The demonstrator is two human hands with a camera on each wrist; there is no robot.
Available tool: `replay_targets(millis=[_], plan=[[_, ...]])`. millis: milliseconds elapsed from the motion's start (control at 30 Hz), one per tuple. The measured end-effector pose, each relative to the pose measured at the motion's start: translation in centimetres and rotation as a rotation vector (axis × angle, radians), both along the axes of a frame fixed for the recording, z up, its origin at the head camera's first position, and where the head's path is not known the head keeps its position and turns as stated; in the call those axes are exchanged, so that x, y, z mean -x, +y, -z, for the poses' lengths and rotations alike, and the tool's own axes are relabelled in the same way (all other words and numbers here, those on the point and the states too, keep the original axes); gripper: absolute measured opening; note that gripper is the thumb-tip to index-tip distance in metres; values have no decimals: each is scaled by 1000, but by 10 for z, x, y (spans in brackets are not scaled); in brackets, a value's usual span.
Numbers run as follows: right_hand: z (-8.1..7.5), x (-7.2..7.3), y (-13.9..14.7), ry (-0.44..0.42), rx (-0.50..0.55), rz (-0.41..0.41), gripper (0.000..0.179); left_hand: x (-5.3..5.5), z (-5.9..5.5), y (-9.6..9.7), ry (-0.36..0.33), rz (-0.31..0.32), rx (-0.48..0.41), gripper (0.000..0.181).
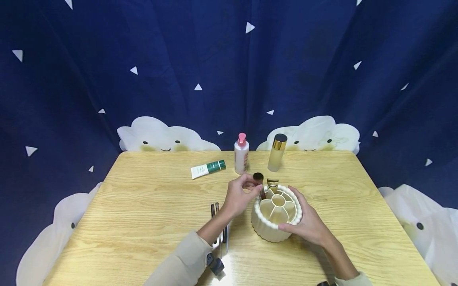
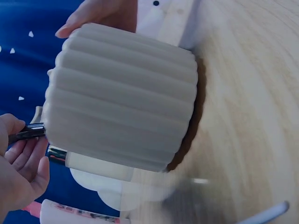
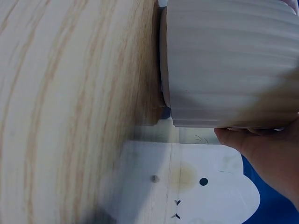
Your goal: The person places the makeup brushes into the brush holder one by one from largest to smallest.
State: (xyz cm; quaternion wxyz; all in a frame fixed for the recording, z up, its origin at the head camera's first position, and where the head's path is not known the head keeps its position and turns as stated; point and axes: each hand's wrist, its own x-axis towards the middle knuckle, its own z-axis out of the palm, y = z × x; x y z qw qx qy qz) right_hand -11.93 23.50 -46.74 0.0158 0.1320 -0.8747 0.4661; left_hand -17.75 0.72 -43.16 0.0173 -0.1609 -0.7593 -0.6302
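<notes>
A cream, ribbed round organizer (image 1: 270, 228) with petal-like compartments stands on the wooden table. My right hand (image 1: 308, 222) grips its right side, thumb over the front rim; the right wrist view shows the fingers against the ribbed wall. At the left rim, my left hand (image 1: 240, 195) pinches a makeup brush (image 1: 258, 177), dark bristles up, its lower end in a left compartment. From the left wrist, the brush's dark shiny handle (image 2: 28, 132) meets the rim. A gold-toned piece with a curved top (image 1: 272, 183) sticks up from the back compartment.
Several slim brushes (image 1: 217, 206) lie under and beside my left forearm. Behind the organizer stand a white bottle with a pink top (image 1: 241, 157) and a yellowish bottle with a black-and-gold cap (image 1: 277, 153). A green-and-white tube (image 1: 208, 169) lies further left.
</notes>
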Motion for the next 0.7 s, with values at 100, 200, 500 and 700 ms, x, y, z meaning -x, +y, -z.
replay_targets(millis=[100,200,500,700], plan=[[0,0,0,-4,4,0,113,-2,3,2,49,-14,84,18],[0,0,0,-8,9,-2,113,-4,6,3,115,-38,165,18],[-2,0,1,-23,18,-6,113,-4,12,0,144,-6,241,23],[-1,0,0,-33,21,-5,113,-2,13,-7,96,75,279,29]])
